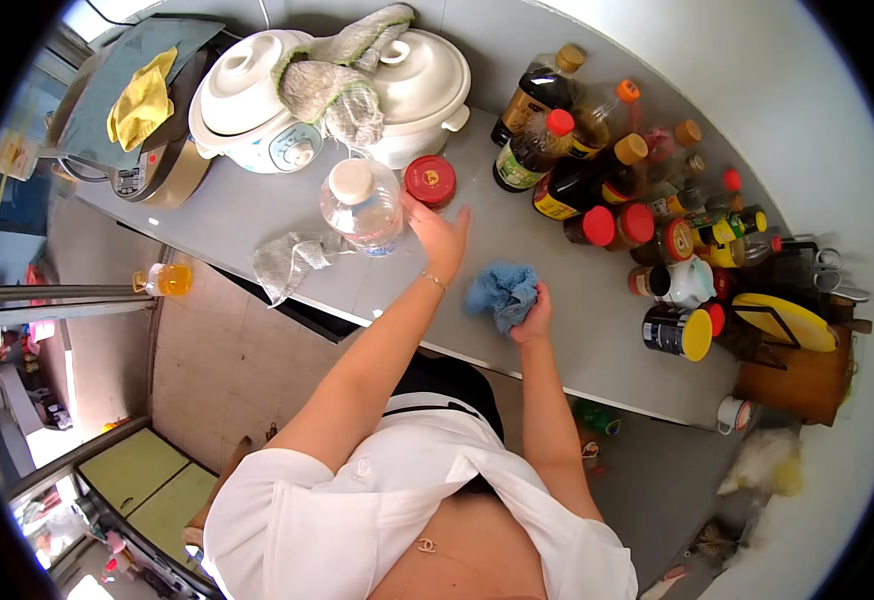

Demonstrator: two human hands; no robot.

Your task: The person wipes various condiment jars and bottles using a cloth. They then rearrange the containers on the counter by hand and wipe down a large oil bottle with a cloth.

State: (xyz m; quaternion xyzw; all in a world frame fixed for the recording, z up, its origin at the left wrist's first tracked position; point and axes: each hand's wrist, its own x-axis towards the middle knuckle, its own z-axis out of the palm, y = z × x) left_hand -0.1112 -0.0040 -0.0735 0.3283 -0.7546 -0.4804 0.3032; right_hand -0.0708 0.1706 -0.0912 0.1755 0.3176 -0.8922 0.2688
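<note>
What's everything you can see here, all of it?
White lidded pots: 2, back of grey counter
Green-edged cloth: 1, grey, over pots
Cooker: 1, gold and dark, back left
Yellow cloth: 1, above cooker
Clear white-capped bottle: 1, before pots
Red-lidded jar: 1, beside clear bottle
Crumpled cloth: 1, grey, counter's left
Blue cloth: 1, in right fingers
Sauce bottles and jars: many, mostly dark, right side
Yellow-lidded tin: 1, dark, right
Wooden board: 1, brown, far right
Yellow-liquid bottle: 1, left, off counter
Green cabinet: 1, lower left
Other clutter: edges, too blurred to count
White shirt: 1, on the person
Hands: 2, bare; left near red-lidded jar, right holding blue cloth
</note>
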